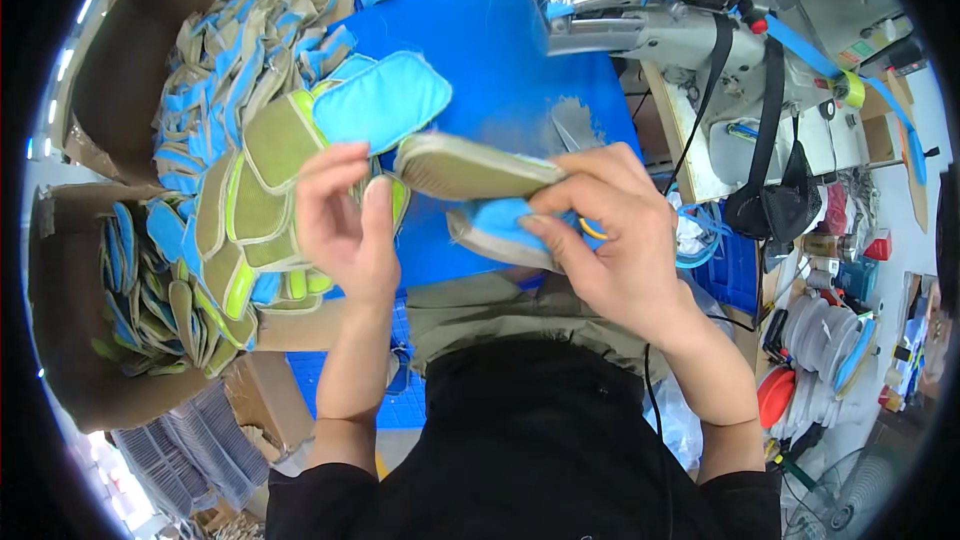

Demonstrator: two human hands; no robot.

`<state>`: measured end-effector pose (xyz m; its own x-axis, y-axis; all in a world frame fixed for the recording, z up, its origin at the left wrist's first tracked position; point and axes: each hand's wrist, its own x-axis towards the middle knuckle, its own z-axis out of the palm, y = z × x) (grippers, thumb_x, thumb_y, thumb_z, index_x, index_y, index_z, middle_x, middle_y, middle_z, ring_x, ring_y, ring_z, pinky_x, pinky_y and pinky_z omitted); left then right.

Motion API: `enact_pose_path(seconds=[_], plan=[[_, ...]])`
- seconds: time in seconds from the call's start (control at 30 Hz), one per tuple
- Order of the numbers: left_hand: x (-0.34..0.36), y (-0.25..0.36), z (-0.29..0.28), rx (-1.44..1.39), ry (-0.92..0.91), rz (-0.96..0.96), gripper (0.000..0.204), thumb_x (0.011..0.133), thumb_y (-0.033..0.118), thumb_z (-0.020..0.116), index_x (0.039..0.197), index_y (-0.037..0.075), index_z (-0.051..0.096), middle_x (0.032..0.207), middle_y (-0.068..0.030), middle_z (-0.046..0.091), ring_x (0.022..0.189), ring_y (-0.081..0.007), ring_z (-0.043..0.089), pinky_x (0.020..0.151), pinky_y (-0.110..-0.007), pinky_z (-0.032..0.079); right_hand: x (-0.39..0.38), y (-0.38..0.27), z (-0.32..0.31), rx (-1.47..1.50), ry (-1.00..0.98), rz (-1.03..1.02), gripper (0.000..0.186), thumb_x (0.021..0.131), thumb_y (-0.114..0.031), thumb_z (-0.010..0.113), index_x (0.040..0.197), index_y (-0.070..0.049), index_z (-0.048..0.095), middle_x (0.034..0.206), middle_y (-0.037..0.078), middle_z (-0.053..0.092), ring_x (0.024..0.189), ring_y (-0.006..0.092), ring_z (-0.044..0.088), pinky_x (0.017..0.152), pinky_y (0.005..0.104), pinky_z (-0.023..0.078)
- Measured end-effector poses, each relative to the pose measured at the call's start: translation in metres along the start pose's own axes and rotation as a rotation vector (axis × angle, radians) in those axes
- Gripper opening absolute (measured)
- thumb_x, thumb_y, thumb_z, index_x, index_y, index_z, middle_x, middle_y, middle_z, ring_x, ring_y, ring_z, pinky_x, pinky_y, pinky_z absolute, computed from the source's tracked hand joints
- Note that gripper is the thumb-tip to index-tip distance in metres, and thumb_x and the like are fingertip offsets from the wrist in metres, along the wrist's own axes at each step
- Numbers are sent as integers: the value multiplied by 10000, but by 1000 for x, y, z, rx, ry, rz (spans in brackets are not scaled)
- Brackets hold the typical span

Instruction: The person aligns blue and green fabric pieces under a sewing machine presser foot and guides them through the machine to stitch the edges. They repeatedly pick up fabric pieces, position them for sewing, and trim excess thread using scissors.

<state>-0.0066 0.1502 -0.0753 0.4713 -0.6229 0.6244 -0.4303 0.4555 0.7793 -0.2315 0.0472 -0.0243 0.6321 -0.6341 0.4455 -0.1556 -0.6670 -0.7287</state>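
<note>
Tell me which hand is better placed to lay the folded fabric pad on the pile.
Probably the left hand: it is open and sits beside the pile, while the right hand grips the fabric pad.

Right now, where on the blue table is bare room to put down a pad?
Bare blue table lies between the pad pile and the sewing machine, beyond the right hand and left hand. The left side is crowded with pads.

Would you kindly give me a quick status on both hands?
Right hand gripping olive-and-blue padded pieces. Left hand open beside them. Pile of similar pieces at left, sewing machine beyond.
</note>
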Motion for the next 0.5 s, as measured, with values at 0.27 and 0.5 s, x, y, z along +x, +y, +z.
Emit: enact_pose_path(seconds=[0.27, 0.5], plan=[[35, -11, 41, -364, -787, -641, 422, 1010, 288, 565, 1255, -41, 662, 1063, -114, 737, 1031, -186, 667, 922, -289, 501, -5, -3, -4, -123, -2, 39, 145, 770, -36, 825, 890, -41, 744, 1111, 122, 712, 947, 291, 610, 802, 376, 492], [55, -26, 36, -277, -1032, -894, 304, 958, 237, 684, 1119, -13, 750, 990, -59, 716, 992, -129, 627, 893, -310, 483, -15, 7, -11, -58, -2, 158, 123, 799, -58, 812, 900, -26, 749, 1118, 132, 706, 952, 286, 613, 812, 367, 489]])
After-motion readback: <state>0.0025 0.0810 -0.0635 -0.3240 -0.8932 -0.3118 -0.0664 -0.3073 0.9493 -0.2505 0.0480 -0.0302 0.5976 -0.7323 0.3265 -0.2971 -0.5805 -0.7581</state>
